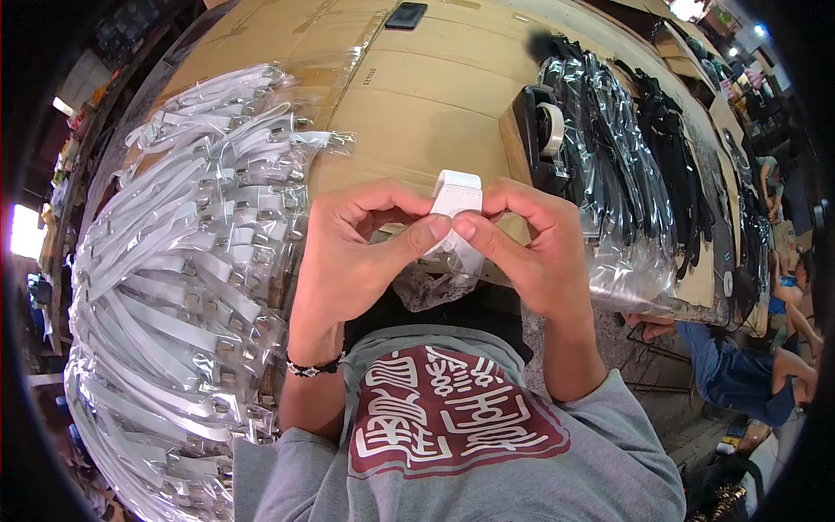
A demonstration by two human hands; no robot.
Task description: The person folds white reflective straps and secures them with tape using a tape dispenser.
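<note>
Both hands meet over the near edge of a cardboard-covered table [417, 96]. My left hand [357, 252] and my right hand [531, 248] pinch the same folded white strap [457, 193] between thumbs and forefingers. A clear plastic sleeve [435, 283] hangs under the strap, below my fingers. A beaded bracelet sits on my left wrist.
A big heap of bagged white straps [183, 261] fills the left side. Bagged black straps [626, 157] lie in rows on the right, beside a black tape dispenser [537, 130]. A dark phone-like object [405, 15] rests at the far edge. A seated person [739, 365] is at lower right.
</note>
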